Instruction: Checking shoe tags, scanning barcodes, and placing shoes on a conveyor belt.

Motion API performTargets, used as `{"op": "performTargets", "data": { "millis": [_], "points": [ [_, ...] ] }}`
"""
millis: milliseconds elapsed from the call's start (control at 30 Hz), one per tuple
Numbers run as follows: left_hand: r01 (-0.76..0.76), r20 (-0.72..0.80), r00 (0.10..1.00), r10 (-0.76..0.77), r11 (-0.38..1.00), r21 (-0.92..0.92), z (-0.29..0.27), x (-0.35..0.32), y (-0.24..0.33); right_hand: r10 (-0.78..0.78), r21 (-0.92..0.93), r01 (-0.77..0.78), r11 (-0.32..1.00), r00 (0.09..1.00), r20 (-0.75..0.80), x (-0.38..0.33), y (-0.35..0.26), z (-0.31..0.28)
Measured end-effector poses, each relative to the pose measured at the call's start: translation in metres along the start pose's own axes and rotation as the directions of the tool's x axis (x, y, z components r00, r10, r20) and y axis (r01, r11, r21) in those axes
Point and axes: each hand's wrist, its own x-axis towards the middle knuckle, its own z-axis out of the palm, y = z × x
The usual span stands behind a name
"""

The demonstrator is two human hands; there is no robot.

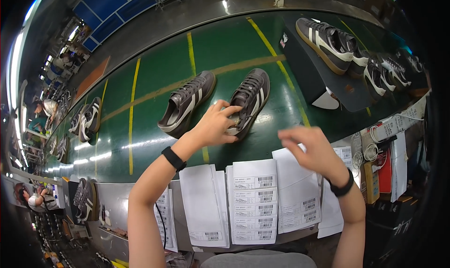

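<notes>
A dark grey sneaker with white stripes (pixel 255 92) lies on the green belt, toe pointing away. My left hand (pixel 216 126) is at its heel end, thumb and fingers closed around the collar near the opening; the loose lace hangs close to the fingertips. The matching sneaker (pixel 191 99) sits just to the left, untouched, its toe also pointing away. My right hand (pixel 309 148) hovers above the label sheets, right of the held sneaker. Its thumb stands apart from the bent fingers, and nothing shows between them.
Stacks of white label sheets (pixel 253 200) line the near edge. At right, a black shoebox (pixel 304 66) stands beside a pair of sneakers (pixel 326 43), with more shoes beyond. Other sneakers (pixel 90 120) rest farther left on the belt (pixel 154 85). Coiled white cable (pixel 370 152) lies at right.
</notes>
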Motion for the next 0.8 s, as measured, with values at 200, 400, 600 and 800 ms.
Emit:
{"op": "performTargets", "data": {
  "millis": [200, 400, 600, 800],
  "points": [
    [0.06, 0.012, 0.998, -0.059, 0.966, -0.251, -0.026, 0.034, 0.044, -0.154, -0.121, 0.124, 0.985, 0.947, -0.282, 0.095, 0.044, 0.049],
    [0.134, 0.021, 0.99, -0.136, 0.917, -0.376, -0.09, 0.007, 0.101, -0.05, -0.037, 0.046, 0.998, 0.995, -0.09, 0.084, -0.016, 0.046],
    [0.112, -0.057, 0.986, -0.156, 0.88, -0.462, -0.091, -0.013, 0.152, -0.094, -0.035, 0.097, 0.995, 0.993, 0.067, 0.053, -0.048, 0.032],
    [0.055, -0.086, 0.99, -0.115, 0.858, -0.511, -0.085, -0.022, 0.178, -0.209, -0.013, 0.212, 0.977, 0.971, 0.117, 0.04, -0.039, 0.031]
  ]
}}
